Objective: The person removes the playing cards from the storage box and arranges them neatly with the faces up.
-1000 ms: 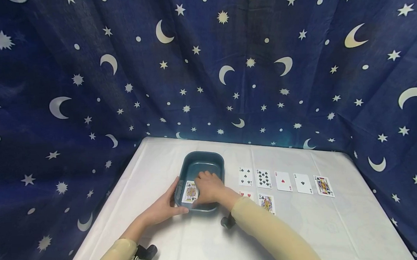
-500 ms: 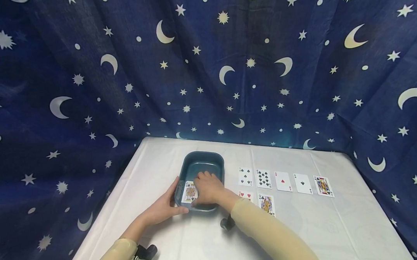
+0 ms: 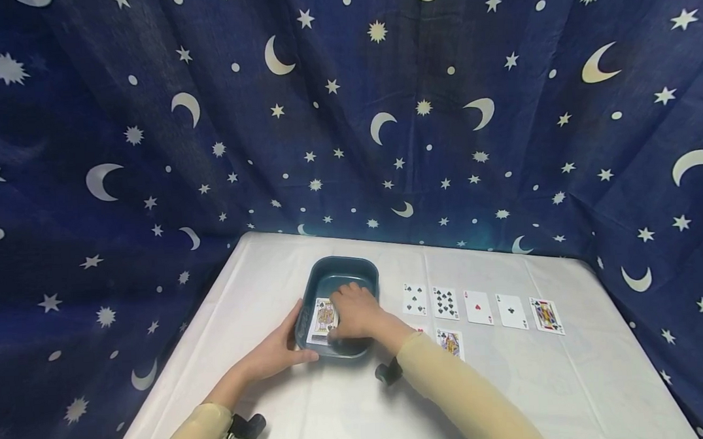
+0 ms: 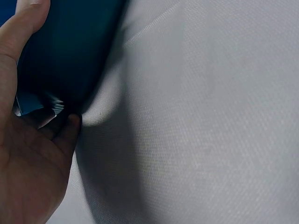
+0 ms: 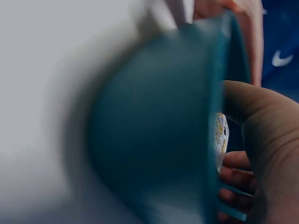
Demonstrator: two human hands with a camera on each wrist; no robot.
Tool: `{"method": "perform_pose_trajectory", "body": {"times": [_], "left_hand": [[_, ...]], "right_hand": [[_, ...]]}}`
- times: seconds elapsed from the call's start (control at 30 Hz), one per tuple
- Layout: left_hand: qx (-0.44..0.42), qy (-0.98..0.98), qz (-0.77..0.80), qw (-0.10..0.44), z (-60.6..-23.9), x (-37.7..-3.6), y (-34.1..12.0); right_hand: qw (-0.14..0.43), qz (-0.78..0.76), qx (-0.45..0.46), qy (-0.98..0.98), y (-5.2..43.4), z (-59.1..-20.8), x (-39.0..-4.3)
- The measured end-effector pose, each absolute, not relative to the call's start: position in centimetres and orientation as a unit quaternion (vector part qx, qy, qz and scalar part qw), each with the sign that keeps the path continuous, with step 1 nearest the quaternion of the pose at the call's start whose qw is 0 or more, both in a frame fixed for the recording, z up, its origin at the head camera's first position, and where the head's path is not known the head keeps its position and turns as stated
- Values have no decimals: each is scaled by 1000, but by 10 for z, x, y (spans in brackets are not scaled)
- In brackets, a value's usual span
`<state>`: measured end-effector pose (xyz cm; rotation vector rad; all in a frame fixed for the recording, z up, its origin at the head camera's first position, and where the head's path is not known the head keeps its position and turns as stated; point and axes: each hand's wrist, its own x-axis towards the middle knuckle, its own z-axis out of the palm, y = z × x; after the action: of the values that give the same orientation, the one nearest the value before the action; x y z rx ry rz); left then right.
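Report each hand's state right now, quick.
Left hand: open, thumb and fingers resting against the outside of the teal tub.
Right hand: inside the tub, fingers curled on a face card.

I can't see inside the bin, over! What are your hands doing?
Left hand braces the bin from outside. Right hand inside, on a face card. Nothing in the way.
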<state>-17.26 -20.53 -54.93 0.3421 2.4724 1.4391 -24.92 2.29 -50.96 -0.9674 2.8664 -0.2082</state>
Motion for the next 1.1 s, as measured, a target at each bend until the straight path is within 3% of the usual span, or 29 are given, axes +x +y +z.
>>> {"method": "perform_pose_trajectory", "body": {"times": [0.47, 0.8, 1.1], "left_hand": [[113, 849, 499, 134, -551, -173, -203], [111, 841, 512, 132, -551, -172, -203], [112, 849, 500, 133, -552, -172, -203]], "right_hand": [[9, -128, -313, 941, 82, -471, -250], [-2, -157, -250, 956, 189, -460, -236], [-11, -156, -208, 966, 286, -483, -209]]}}
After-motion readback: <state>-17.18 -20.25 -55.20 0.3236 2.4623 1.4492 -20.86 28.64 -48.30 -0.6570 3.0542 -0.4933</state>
